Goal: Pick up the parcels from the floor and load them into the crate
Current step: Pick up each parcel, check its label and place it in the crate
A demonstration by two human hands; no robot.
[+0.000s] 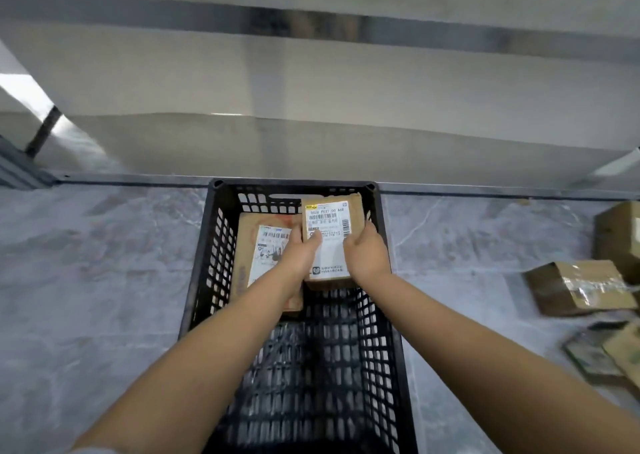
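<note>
While gripping the labelled parcel [327, 225] in curled left hand [301, 250] and right hand [367, 250] at the black crate [200, 263]'s far end, beside one box [248, 245] already loaded, leaves several parcels [578, 285] on the floor [104, 263] right of the crate.

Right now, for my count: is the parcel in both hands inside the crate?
Inside: the held parcel is within the walls of the crate, beside another parcel.

We see a black lattice crate [214, 263] on the floor. A flat brown parcel [258, 263] lies label-up in its far left corner. A second parcel [329, 221], also labelled, is held at the far right corner. More parcels [578, 287] lie on the floor to its right.
</note>
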